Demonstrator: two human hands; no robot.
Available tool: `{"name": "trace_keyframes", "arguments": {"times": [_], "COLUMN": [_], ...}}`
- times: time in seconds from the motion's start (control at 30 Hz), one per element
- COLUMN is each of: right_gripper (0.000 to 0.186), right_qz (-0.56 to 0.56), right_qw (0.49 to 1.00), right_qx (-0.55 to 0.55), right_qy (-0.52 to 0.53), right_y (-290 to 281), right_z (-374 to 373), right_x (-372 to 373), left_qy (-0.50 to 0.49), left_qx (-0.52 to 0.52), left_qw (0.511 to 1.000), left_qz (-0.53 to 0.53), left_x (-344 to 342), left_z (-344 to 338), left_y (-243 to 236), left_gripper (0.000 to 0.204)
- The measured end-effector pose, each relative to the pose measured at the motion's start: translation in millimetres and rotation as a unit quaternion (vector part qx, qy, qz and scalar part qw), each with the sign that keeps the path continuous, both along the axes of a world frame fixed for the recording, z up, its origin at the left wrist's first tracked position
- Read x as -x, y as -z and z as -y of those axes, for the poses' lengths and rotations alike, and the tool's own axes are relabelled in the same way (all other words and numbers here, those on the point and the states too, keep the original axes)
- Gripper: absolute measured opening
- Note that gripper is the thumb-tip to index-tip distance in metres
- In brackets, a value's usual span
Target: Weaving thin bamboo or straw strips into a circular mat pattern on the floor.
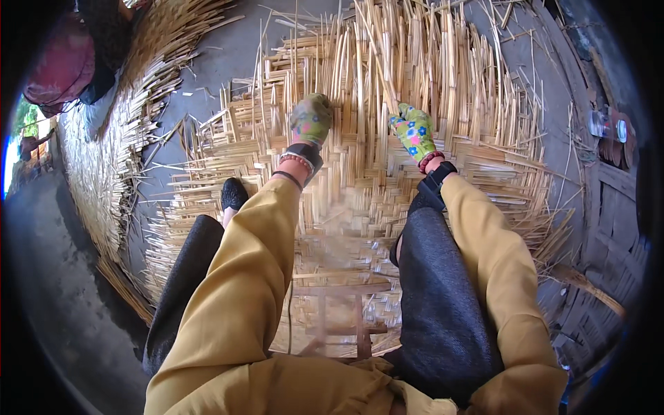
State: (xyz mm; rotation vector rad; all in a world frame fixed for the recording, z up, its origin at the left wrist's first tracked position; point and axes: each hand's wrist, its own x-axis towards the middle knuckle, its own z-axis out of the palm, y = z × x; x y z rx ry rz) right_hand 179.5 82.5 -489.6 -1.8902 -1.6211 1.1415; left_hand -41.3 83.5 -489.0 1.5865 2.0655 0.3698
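Observation:
A woven mat [346,176] of split, straw-coloured reeds lies on the floor between my legs, its loose ends sticking out on the far side. My left hand [311,119], in a green floral glove, is closed low over the mat's far part; what its fingers hold, if anything, is hidden. To its right, my right hand [413,131] wears a bright floral glove. Its fingers are closed around the near end of a reed strip [385,72], which slants away from me over the upright reeds.
A second woven mat [114,145] stretches along the left. Beside it a person in dark and pink clothing [62,59] shows at the upper left. A low wooden stool [346,289] sits beneath me. At the right edge are a glass jar [609,126] and a wooden panel [615,207].

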Motion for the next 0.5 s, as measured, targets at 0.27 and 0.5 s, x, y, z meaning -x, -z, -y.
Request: {"name": "trace_keyframes", "arguments": {"times": [0.27, 0.5], "right_gripper": [0.038, 0.037], "right_qz": [0.047, -0.113], "right_qw": [0.998, 0.989], "right_qx": [-0.002, 0.057], "right_qy": [-0.031, 0.076], "right_y": [29, 21], "right_z": [-4, 0], "right_x": [-2, 0], "left_qy": [0.078, 0.050], "left_qx": [0.189, 0.245], "left_qw": [0.978, 0.964], "left_qz": [0.039, 0.092], "left_x": [1, -12], "left_z": [-32, -43], "left_y": [-1, -8], "left_gripper": [0.018, 0.034]}}
